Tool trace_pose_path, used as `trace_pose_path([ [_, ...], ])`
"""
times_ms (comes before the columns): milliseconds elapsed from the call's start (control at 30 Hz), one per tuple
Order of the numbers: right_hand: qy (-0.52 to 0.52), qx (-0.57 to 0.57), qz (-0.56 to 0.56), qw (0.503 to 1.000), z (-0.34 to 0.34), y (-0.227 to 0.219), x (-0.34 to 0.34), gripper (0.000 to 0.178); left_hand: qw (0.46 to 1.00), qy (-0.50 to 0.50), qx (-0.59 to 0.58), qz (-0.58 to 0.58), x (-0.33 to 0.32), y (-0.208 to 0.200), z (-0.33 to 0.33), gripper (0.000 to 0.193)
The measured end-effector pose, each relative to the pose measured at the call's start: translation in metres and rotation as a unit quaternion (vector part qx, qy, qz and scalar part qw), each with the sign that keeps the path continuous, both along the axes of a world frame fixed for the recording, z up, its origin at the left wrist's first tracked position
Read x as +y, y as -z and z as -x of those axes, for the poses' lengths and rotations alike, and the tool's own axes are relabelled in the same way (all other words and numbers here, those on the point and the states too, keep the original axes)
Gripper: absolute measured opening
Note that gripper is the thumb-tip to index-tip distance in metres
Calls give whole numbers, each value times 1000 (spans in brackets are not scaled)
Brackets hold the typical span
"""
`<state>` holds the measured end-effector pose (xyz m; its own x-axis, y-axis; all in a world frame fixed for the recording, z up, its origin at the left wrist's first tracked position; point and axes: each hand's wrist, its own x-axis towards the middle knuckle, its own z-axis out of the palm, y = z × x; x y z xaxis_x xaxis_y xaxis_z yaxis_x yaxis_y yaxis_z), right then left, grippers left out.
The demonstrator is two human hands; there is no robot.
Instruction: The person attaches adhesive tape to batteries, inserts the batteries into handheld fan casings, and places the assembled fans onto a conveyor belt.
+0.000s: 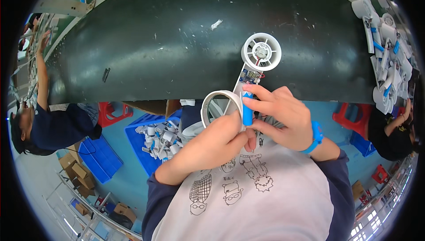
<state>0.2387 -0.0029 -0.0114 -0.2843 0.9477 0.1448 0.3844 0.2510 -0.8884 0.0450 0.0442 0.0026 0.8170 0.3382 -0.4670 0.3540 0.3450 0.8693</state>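
Note:
My left hand (211,145) grips a white handheld fan body (221,106) by its handle, its round ring head to the upper left. My right hand (280,116), with a blue band at the wrist, pinches a blue cylindrical battery (247,112) against that handle. A second white fan half (260,51) with its motor and a small circuit board (250,76) showing lies on the dark green conveyor belt (177,41) just beyond my hands.
A blue crate (157,141) with several white and blue fan parts stands on the floor below the belt. More fan parts (387,41) pile up at the belt's right end. One person (48,121) works at the left, another (394,130) at the right. Red stools and cardboard boxes stand about.

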Motion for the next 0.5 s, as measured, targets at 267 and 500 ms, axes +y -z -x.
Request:
trace_pose_path([
  [267,193,90,-35,976,21,41,-25,56,994,9,57,90,-11,-5,10,25],
  [500,164,288,9,944,12,33,-24,56,981,-131,-69,129,-28,13,16,41],
])
